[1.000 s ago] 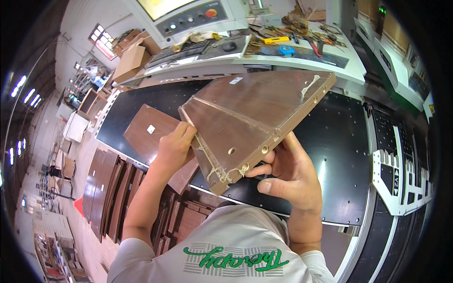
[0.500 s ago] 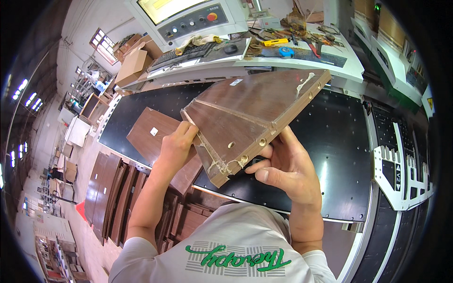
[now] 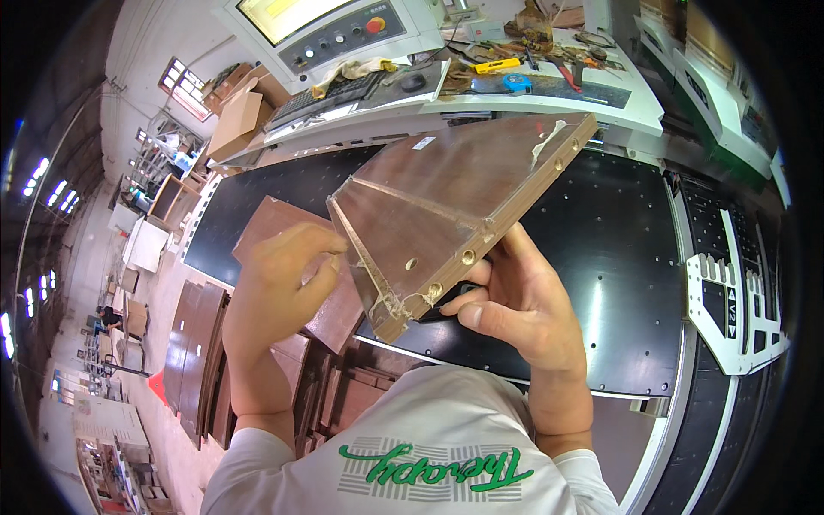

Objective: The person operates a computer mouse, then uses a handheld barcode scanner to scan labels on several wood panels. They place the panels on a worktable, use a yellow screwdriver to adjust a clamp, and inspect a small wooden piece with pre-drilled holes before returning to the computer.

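Note:
A brown wood-grain board (image 3: 446, 184) is held up tilted, with two grooves in its face and several round holes along its edge. Wood fuzz clings to its near corner and along the left groove. Underneath the drilled edge, my right hand (image 3: 528, 309) grips and supports the board; some fingers are hidden behind it. A small dark thing shows by those fingertips, too unclear to name. Off the board's left edge is my left hand (image 3: 287, 270), blurred, with fingers bent, thumb and forefinger apart and nothing visible in it.
Below the board lies a black dotted machine bed (image 3: 635, 275), with another brown panel (image 3: 279, 223) on it. Brown panels (image 3: 193, 352) are stacked at lower left. Behind stand a control console (image 3: 343, 39) and a bench with a keyboard, yellow cutter (image 3: 498, 65) and blue tape measure (image 3: 517, 82).
My left hand has let go of the board's left edge and moved left. The board has shifted slightly up and left, still in my right hand.

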`<state>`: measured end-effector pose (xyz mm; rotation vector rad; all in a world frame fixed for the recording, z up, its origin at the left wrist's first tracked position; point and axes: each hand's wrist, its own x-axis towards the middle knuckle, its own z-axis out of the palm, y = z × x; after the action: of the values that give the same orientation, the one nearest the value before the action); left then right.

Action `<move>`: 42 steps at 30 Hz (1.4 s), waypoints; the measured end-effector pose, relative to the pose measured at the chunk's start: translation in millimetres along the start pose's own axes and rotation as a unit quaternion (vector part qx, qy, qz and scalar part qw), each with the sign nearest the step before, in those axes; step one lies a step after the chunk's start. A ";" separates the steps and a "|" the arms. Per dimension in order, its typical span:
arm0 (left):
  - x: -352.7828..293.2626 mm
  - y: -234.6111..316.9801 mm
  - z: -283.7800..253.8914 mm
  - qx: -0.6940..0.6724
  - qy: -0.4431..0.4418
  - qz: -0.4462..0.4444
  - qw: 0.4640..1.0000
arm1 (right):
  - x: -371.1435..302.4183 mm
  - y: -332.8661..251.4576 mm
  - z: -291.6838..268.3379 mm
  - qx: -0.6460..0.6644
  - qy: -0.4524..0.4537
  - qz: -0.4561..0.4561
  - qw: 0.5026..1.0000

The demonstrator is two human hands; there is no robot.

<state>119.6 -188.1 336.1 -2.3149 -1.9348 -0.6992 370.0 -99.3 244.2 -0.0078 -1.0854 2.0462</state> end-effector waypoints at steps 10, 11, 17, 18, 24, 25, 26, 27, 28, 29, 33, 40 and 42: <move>6.6 72.4 20.0 -0.054 0.031 0.024 0.998 | 4.2 4.9 -2.8 0.018 0.027 0.001 0.999; 5.4 70.9 21.2 -0.072 0.040 0.017 0.996 | 4.9 5.6 -3.1 0.021 0.023 0.003 1.000; 1.2 57.7 26.9 -0.143 0.067 -0.013 0.987 | 6.0 4.9 -8.0 0.008 -0.008 0.010 1.000; -0.2 57.4 27.4 -0.154 0.070 -0.026 0.985 | 5.6 5.0 -8.0 0.012 -0.005 0.013 1.000; -2.9 55.7 27.1 -0.130 0.084 -0.043 0.987 | 5.2 4.8 -9.0 0.012 0.005 0.018 1.000; -2.9 55.2 27.0 -0.127 0.086 -0.040 0.987 | 5.3 4.7 -9.3 0.009 0.004 0.018 1.000; -2.9 54.7 27.1 -0.126 0.087 -0.037 0.988 | 5.4 4.6 -9.7 0.005 0.006 0.017 1.000; -3.0 54.2 27.1 -0.125 0.088 -0.035 0.988 | 5.4 4.6 -10.0 0.008 0.003 0.016 1.000; -3.1 53.6 27.1 -0.122 0.087 -0.037 0.988 | 5.1 4.7 -10.1 0.008 0.002 0.014 1.000; -3.0 53.0 27.2 -0.120 0.086 -0.039 0.988 | 4.6 4.8 -10.3 0.007 0.004 0.013 1.000; -3.4 52.4 28.9 -0.129 0.085 -0.050 0.987 | 2.9 5.5 -11.7 0.011 0.005 0.017 1.000; -3.5 52.8 29.5 -0.128 0.090 -0.053 0.986 | 1.6 7.5 -14.9 0.004 0.004 0.017 1.000; -3.0 53.2 29.6 -0.146 0.093 -0.048 0.984 | 1.3 8.7 -15.6 0.010 0.001 0.015 1.000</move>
<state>178.6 -193.2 321.6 -2.2155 -1.9847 -1.2375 369.0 -90.4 228.7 -0.0164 -1.0689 2.0825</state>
